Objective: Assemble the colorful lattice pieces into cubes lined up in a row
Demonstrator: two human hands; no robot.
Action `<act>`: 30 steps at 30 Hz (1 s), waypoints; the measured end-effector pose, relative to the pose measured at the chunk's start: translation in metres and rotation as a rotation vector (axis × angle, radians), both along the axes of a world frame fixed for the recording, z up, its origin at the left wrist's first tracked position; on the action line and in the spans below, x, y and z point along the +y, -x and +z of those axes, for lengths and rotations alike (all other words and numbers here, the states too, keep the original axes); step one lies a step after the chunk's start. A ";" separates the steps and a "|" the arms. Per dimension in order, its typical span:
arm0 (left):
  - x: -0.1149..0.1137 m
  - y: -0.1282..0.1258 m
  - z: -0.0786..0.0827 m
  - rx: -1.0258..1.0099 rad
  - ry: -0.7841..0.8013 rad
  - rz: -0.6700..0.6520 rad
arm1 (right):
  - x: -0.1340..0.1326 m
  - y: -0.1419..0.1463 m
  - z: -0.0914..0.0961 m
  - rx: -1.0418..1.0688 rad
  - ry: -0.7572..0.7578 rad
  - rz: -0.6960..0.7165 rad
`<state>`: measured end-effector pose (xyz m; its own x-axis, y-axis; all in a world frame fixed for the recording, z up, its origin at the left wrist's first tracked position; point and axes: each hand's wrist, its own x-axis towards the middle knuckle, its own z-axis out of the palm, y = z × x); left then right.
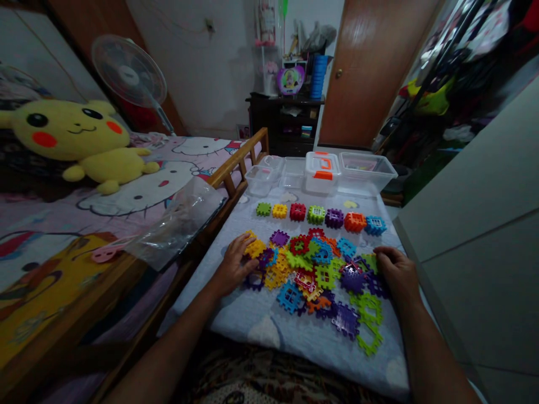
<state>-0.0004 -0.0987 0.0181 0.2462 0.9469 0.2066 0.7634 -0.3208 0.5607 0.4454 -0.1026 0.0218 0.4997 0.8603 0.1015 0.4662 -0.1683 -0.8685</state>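
A loose pile of plastic interlocking building squares with notched edges, in several colours, lies on the light-blue padded surface [269, 331]. At its left edge is my left hand [236, 264], thumb and fingers apart, the fingertips touching a yellow square [256, 248]. A purple piece [266, 258] sits by that thumb. Across the pile, my right hand [398, 272] has its fingers bent closed at the edge of a green square [370, 261]. Near it are a purple square [352, 279] and a green frame piece [370, 339]. A blue window square [289, 297] lies at the front.
Behind the pile stands a row of assembled cubes, including a red one [297, 212] and a blue one [375, 225]. Farther back are clear plastic tubs [366, 171] and a lidded box [322, 171]. A wooden bed rail [236, 163] runs along the left, with a plastic bag [177, 224] over it.
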 end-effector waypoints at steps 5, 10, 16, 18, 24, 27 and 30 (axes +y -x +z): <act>0.023 0.004 0.011 0.047 0.016 0.129 | 0.001 -0.002 -0.002 -0.017 -0.018 0.006; 0.037 -0.028 0.030 0.126 -0.013 -0.096 | 0.000 0.000 0.000 -0.006 0.011 -0.004; 0.056 -0.065 0.042 0.179 0.113 -0.257 | 0.001 -0.001 -0.001 -0.014 0.006 -0.005; 0.064 -0.070 0.041 0.195 0.153 -0.269 | 0.001 -0.002 -0.002 -0.021 -0.001 -0.002; 0.076 -0.080 0.039 0.173 0.162 -0.199 | 0.001 -0.001 -0.001 0.006 -0.008 0.006; 0.075 -0.084 0.042 0.108 0.114 -0.168 | 0.000 -0.001 -0.001 -0.006 -0.002 0.006; 0.070 -0.088 0.045 0.050 0.037 -0.158 | 0.001 -0.002 -0.002 -0.031 0.005 0.010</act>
<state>0.0877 -0.0284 0.0631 0.4015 0.9025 0.1558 0.7326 -0.4186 0.5367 0.4473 -0.1018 0.0197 0.4877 0.8658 0.1123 0.4947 -0.1680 -0.8527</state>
